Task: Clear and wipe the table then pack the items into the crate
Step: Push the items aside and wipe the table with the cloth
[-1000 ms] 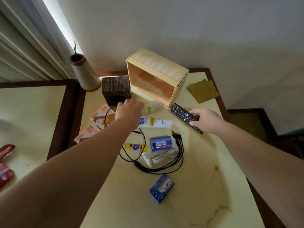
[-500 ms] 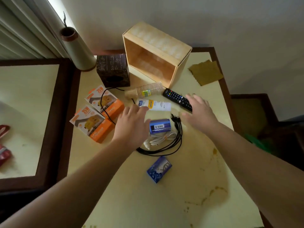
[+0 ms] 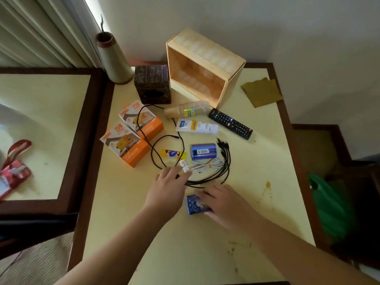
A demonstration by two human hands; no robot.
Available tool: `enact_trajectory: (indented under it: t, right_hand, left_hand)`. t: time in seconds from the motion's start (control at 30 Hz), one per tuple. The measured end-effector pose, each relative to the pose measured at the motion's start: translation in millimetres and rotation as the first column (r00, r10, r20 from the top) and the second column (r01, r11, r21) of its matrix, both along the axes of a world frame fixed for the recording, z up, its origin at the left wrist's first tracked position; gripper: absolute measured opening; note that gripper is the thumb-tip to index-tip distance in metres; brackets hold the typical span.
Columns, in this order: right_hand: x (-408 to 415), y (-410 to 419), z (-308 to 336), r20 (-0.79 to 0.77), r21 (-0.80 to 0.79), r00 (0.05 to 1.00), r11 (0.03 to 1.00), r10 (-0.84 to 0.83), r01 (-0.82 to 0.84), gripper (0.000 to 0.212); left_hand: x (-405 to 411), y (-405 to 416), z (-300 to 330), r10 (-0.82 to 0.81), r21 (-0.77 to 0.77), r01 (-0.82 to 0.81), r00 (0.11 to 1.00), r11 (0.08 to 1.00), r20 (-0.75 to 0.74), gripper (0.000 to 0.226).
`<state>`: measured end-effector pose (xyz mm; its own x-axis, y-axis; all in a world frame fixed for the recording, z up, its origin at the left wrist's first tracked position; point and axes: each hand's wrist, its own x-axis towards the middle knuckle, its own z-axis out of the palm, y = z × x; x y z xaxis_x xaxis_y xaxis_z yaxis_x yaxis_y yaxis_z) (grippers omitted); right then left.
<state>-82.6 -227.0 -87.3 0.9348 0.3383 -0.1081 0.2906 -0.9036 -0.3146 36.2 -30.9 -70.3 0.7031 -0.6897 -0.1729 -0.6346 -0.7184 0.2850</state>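
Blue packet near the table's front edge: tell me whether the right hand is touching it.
Touching. The head view shows the right hand lying over the blue packet, its fingers resting across the packet's top and right side with no gap visible.
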Motion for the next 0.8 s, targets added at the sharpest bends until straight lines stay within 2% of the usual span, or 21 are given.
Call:
enact_trajectory:
  t: [0.07,0.13,0.2,0.27,0.43,0.6,0.67,0.8]
  right_hand:
    - [2.7,-11.6,7.7,0.009,-0.03,1.0,0.999,0.021,-0.02,0.066]
    - [5.8,-32.2,19.7,-0.082,0.022,0.997,1.0,-0.002,0.003,0.06]
    - [12.7,-56.6,32.9,-0.194,0.091,0.975,0.987,-0.11,0.129,0.057]
    - [26.0,-77.4,45.2,-0.222,0.115,0.943,0.953,-0.25,0.279,0.055]
    - [90.4,-100.3,63.0,-0.105,0.018,0.875,0.878,-0.473,0.478,0.061]
    - [155.9,-91.0,57.1,-0.019,0.062,0.795,0.793,-0.606,0.606,0.056]
    - [176.6,-86.7,55.3,-0.013,0.038,0.781,0.78,-0.624,0.624,0.054]
    - [203.1,-73.1,50.8,-0.04,-0.038,0.838,0.839,-0.545,0.543,0.056]
  left_hand:
    - [8.4,-11.1,-1.3,-0.083,0.044,0.082,0.996,0.996,0.042,0.051]
    - [15.8,-16.8,-3.2,-0.125,0.062,0.121,0.99,0.991,0.071,0.047]
    - [22.8,-18.3,-6.9,-0.142,0.082,0.135,0.986,0.987,0.089,0.04]
    - [26.9,-15.4,-10.5,-0.172,0.107,0.16,0.979,0.981,0.113,0.037]
    - [23.8,1.1,-18.4,-0.231,0.121,0.209,0.95,0.97,0.211,0.027]
    - [28.9,7.3,-17.6,-0.295,0.135,0.267,0.915,0.954,0.277,0.029]
    - [31.6,11.9,-18.1,-0.343,0.136,0.317,0.895,0.939,0.284,0.027]
    - [37.0,15.3,-13.3,-0.407,0.136,0.384,0.876,0.913,0.26,0.027]
